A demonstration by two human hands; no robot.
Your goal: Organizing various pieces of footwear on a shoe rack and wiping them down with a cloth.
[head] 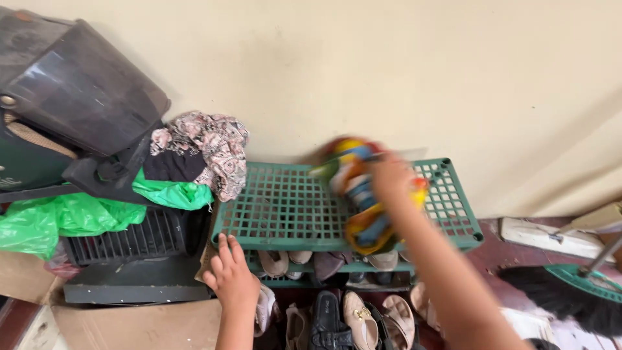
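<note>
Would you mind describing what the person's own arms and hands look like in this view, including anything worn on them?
Both forearms are bare, with no sleeves in view. The left hand shows no glove, ring, watch or bracelet, and its fingers are spread and sharply visible. The right hand is also ungloved but motion-blurred, so any small jewellery on it cannot be made out.

A dark helmet (71,91) is sitting high on the left. A patterned cloth (210,146) is lying in a heap beside it, against the wall (389,65). A green bag (71,217) is spilling out under the helmet, over a black crate (129,236). A cardboard box (129,324) is standing below that. Shoes (343,317) are crowding together at the bottom, some tan and some black. A broom (570,291) is lying on the red floor (499,259) to the right.
</note>
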